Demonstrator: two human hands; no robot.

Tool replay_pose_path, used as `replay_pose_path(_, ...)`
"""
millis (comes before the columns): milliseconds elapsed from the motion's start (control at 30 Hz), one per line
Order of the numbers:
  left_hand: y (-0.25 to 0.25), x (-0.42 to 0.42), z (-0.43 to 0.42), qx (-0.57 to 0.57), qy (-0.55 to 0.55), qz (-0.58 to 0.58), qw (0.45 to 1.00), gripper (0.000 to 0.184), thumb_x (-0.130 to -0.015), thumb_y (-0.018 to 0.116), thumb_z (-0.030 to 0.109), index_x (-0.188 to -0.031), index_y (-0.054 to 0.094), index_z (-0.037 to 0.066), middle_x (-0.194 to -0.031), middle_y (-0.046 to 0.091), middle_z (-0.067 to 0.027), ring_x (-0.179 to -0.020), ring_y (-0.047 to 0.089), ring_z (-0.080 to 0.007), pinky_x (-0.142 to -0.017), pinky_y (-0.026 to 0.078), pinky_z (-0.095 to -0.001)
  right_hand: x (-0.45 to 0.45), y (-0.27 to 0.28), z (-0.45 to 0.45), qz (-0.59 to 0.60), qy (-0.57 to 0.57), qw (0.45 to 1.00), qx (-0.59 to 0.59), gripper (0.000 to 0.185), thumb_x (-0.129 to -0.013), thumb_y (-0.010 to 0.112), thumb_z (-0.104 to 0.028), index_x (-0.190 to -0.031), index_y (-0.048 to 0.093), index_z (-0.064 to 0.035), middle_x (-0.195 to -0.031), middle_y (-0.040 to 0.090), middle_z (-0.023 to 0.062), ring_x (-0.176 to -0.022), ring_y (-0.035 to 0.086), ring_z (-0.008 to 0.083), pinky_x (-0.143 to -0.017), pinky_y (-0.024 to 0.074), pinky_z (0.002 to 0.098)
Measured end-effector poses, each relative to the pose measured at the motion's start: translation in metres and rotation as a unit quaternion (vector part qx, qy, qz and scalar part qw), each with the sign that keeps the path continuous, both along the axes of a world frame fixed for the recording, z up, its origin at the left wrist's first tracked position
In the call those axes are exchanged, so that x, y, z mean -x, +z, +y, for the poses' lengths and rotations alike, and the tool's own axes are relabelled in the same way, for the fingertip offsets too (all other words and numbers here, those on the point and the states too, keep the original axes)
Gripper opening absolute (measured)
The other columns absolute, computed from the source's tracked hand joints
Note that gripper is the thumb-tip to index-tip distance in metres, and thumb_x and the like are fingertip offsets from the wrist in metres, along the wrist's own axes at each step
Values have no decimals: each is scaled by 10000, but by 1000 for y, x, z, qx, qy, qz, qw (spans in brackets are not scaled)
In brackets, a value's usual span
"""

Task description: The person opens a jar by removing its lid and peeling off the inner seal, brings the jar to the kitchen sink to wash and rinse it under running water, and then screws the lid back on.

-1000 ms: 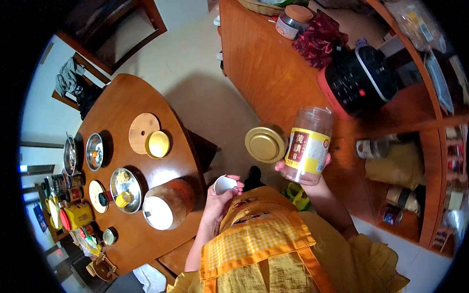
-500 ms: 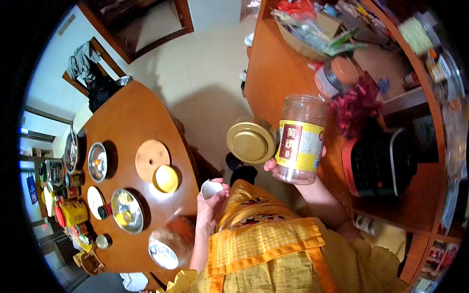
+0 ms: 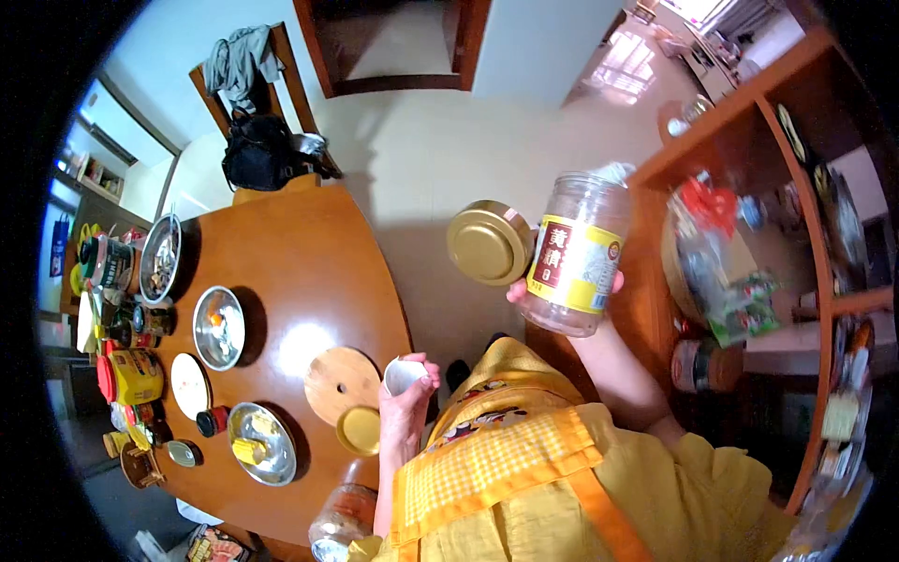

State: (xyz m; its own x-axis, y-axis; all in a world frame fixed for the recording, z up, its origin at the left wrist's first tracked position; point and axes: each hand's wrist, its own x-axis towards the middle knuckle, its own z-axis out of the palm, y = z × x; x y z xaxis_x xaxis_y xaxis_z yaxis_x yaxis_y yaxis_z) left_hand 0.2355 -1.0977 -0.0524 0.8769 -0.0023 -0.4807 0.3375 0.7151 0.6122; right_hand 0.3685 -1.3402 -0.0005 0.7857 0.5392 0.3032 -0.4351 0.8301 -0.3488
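My left hand (image 3: 407, 398) is wrapped round a small white cup (image 3: 404, 376) beside the table's right edge. On the right, my right hand (image 3: 567, 304) grips a clear plastic jar (image 3: 576, 258) with a yellow and dark red label; the jar is upright, slightly tilted, with no lid on its mouth. A gold lid (image 3: 490, 242) is held against the jar's left side, and the fingers behind it are mostly hidden. Just left of the cup, a round wooden board (image 3: 341, 385) lies on the table with a yellow lid (image 3: 360, 430) overlapping its lower edge.
On the wooden table (image 3: 290, 248) stand metal bowls, one with corn (image 3: 249, 451), several jars and a large clear jar (image 3: 343, 520) near the front. A chair with a black bag (image 3: 261, 152) is behind it. A wooden shelf unit (image 3: 698, 108) stands at the right.
The view has swung toward the table and doorway, and the black cooker has left view. Both hands keep their hold on the cup, the jar and the gold lid.
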Motion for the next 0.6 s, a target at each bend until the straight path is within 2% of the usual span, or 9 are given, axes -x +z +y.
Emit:
replay_pose_path(167,2,-76,11,-37,68,7,997,345,-756,633,-73,-1085,548,-12,-893,641,-120,-767,622,-177,-728,528,-286,-109,5,21,-12,74,997,-1,988,-633,821,-401,-1379,294,-25,-1277,491,183,-1128,516,426,-944,435,544)
replay_pose_path(267,6,-140,10,-37,90,-32,995,336,-761,632,-67,-1082,551,-13,-893,642,-118,-773,620,-175,-723,524,-279,-182,17,26,-106,24,986,124,1003,-616,841,-376,-1372,296,-4,-1235,511,208,-1144,502,436,-964,430,488)
replay_pose_path(333,0,-187,8,-38,105,-42,993,327,-765,631,-63,-1079,554,-14,-895,642,-118,-774,617,-173,-719,521,-277,-234,13,19,-176,78,969,157,944,-624,827,-173,-1381,287,-9,-1268,491,178,-1214,458,369,-985,409,474)
replay_pose_path(367,-2,-213,7,-39,114,-48,992,322,-767,631,-61,-1077,555,-14,-896,642,-118,-775,616,-172,-717,519,-275,-261,15,14,-200,69,950,232,936,-617,819,-134,-1380,290,-11,-1280,486,175,-1231,442,350,-998,395,468)
replay_pose_path(433,3,-269,5,-51,128,-46,989,319,-772,626,-62,-1080,555,-17,-899,643,-118,-780,615,-172,-719,518,-275,-309,30,13,-188,51,920,340,994,-523,855,-101,-1365,331,-30,-1303,475,101,-1220,443,194,-1042,348,367)
replay_pose_path(533,9,-346,6,-51,132,-54,988,333,-772,619,-72,-1093,545,-22,-891,638,-119,-778,613,-175,-709,521,-278,-377,54,19,-349,-63,815,458,954,-515,863,-106,-1330,371,-51,-1295,460,64,-1214,435,187,-1029,357,361)
replay_pose_path(600,17,-388,5,-51,142,-25,988,363,-754,627,-78,-1099,530,-17,-870,626,-120,-758,613,-181,-681,529,-281,-427,50,34,-441,-116,760,464,910,-512,871,-140,-1289,402,-69,-1259,456,84,-1186,456,225,-1011,372,360)
